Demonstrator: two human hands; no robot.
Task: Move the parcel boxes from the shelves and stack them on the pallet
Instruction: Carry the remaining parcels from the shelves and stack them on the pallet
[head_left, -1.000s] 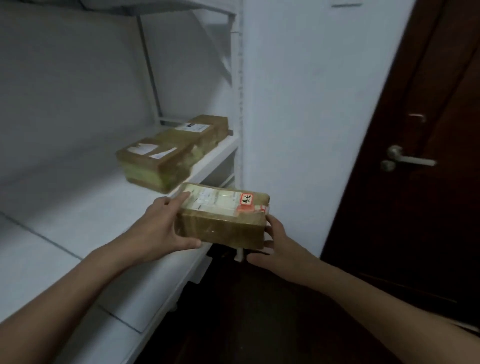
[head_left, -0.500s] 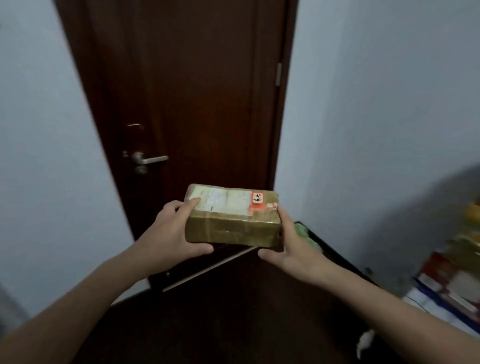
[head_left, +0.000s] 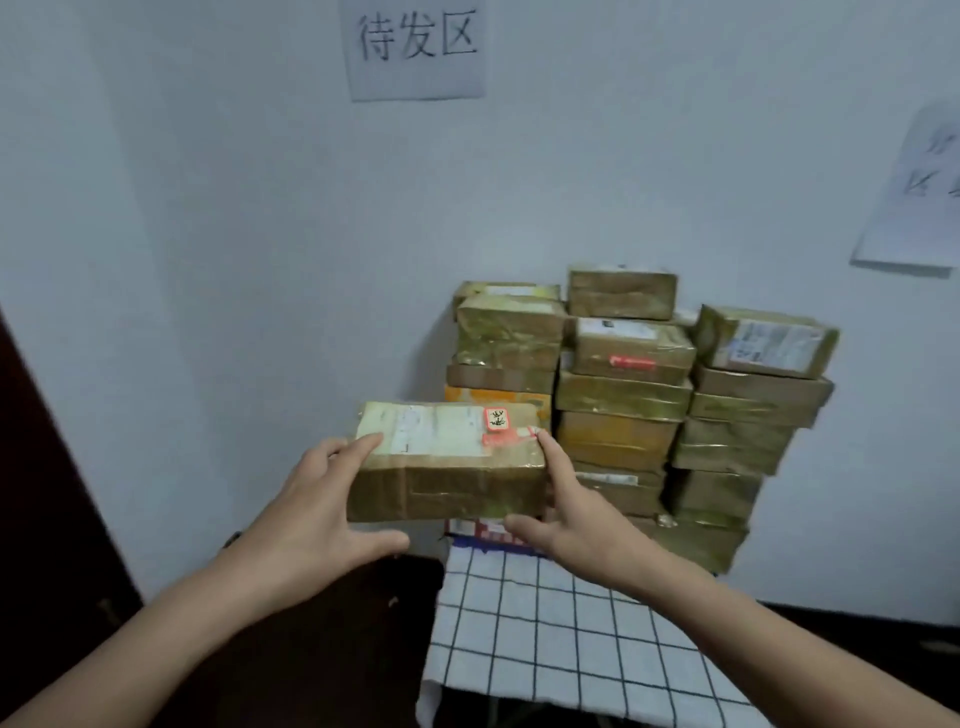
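Holding: a tape-wrapped parcel box is carried level between both hands, in the air, in front of the stacked parcels and above the near left corner of the checked cloth.
Left hand: clasps the box's left end, index finger lying on the top face at the edge of the white label, thumb hooked under the bottom edge.
Right hand: clasps the box's right end, index finger running up the right edge to the red stickers, thumb under the bottom.
Box top: a white shipping label covers most of it; a red sticker with dark handwriting sits near the right end, with a strip of red tape just below it.
Stack of parcels: brown taped boxes piled in roughly three columns against the white wall, several layers high; the middle column is tallest, and the right column's top box sits tilted.
Orange box: in the left column, partly hidden behind the held box.
Checked cloth: white with a dark grid, spread under the stack and reaching toward the camera; what lies under it cannot be seen.
Wall sign: a white sheet with three handwritten characters, fixed high above the stack.
Second sheet: on the wall at the right edge, writing blurred.
Floor: dark, left of the cloth.
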